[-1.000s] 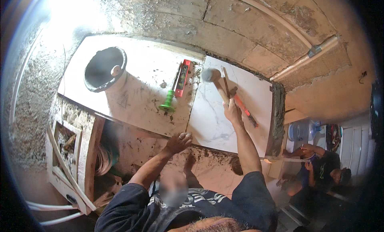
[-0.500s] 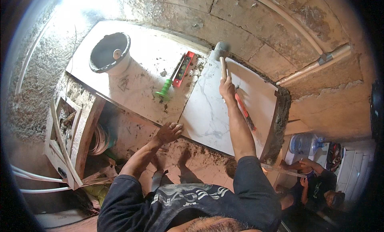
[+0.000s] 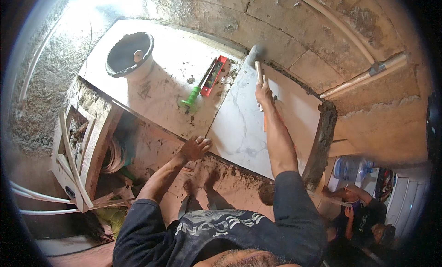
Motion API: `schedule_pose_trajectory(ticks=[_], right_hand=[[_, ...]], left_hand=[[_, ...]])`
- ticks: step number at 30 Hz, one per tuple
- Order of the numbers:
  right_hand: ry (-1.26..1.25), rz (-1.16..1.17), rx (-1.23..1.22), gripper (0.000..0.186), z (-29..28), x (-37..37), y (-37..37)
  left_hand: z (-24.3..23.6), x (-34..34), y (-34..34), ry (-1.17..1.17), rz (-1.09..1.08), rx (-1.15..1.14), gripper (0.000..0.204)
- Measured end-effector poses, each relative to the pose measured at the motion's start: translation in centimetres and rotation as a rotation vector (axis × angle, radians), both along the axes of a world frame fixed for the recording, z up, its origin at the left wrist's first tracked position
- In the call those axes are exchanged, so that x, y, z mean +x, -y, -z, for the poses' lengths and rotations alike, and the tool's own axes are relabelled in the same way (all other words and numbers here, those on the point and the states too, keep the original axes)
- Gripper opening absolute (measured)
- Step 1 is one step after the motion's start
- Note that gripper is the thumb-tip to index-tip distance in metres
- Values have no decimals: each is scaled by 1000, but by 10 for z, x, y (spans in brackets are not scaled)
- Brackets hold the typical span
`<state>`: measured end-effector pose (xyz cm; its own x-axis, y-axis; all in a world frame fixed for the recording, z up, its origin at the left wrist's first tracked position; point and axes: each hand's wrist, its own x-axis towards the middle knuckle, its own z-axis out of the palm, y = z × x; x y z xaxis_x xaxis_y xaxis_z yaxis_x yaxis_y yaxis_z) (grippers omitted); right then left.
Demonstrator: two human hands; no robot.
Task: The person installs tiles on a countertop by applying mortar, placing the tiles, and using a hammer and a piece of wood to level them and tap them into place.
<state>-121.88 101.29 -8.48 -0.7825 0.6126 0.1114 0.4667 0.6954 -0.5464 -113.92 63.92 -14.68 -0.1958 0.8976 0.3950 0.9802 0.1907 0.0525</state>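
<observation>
My right hand (image 3: 264,93) is closed round the wooden handle of a mallet (image 3: 258,74). The mallet's grey head rests at or just above the far corner of a white marbled tile (image 3: 237,129); I cannot tell whether it touches. Under my right forearm lies a red-handled tool (image 3: 265,123), mostly hidden. My left hand (image 3: 195,149) lies at the near edge of the tiled counter, by the joint between two tiles, its fingers apart and slightly bent. Left of the joint, a trowel with a green grip (image 3: 191,97) lies beside a red spirit level (image 3: 214,76).
A mortar-smeared bucket (image 3: 138,69) stands on the left tile (image 3: 170,115). Rough mortar (image 3: 322,147) edges the right side. A pipe (image 3: 363,78) runs along the block wall. A wooden frame (image 3: 76,152) leans at left. Another person (image 3: 363,216) sits at lower right near a water jug (image 3: 350,169).
My left hand's fingers have spread more along the counter edge. My right forearm now covers more of the red-handled tool. The mallet head stays near the tile's far corner.
</observation>
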Motion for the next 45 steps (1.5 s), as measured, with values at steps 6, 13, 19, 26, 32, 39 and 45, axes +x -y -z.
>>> schedule_pose_trajectory(ticks=[6, 13, 19, 26, 32, 39, 45], right_hand=[[19, 48, -191, 50, -21, -4, 15], [160, 80, -111, 51, -7, 0, 17], [21, 69, -97, 53, 12, -5, 6], [55, 77, -89, 52, 14, 1, 22], [-117, 118, 300, 49, 63, 17, 0], [-20, 89, -490, 44, 0, 58, 67], [-60, 188, -966, 48, -11, 116, 129]], left_hand=[[-13, 1, -1, -64, -14, -39, 27], [-3, -5, -1, -4, -3, 34, 28], [-16, -4, -3, -43, 3, 30, 28], [-14, -5, -1, -7, 9, 36, 28], [-8, -7, -6, -82, 32, 67, 27], [-7, -3, 5, -9, -13, 35, 25], [-6, -3, -1, -56, 3, -36, 21]])
